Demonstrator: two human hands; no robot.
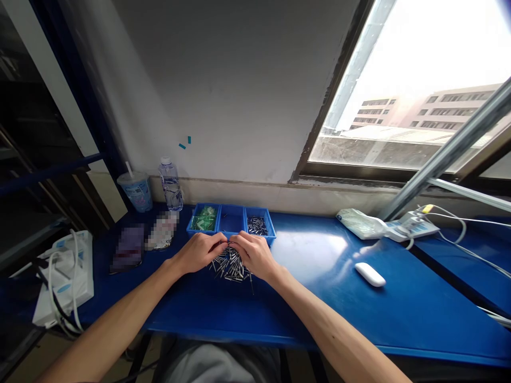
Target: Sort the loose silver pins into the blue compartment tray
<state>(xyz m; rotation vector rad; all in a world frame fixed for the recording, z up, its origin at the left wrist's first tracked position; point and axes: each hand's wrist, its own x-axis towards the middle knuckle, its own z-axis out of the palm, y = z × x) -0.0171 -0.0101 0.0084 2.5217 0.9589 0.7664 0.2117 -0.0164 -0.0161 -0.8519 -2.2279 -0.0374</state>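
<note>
My left hand (202,252) and my right hand (254,254) meet fingertip to fingertip in front of a blue three-compartment tray (274,234). Both hands have thumb and fingers pinched together; whatever lies between them is too small to make out. Under and between the hands spreads a pile of thin metal pieces (232,268) on the blue table. Green pieces in clear wrapping (205,218) fill the tray's left compartment. Its middle compartment shows mostly bare blue bottom. Small metal parts (257,226) lie in the right compartment.
A lidded cup (136,192), a clear bottle (171,186) and two blurred flat items stand or lie at the left. Power strips with cables are at the far left (82,271) and right (419,226). A white case (370,275) and a plastic bag (359,223) lie right.
</note>
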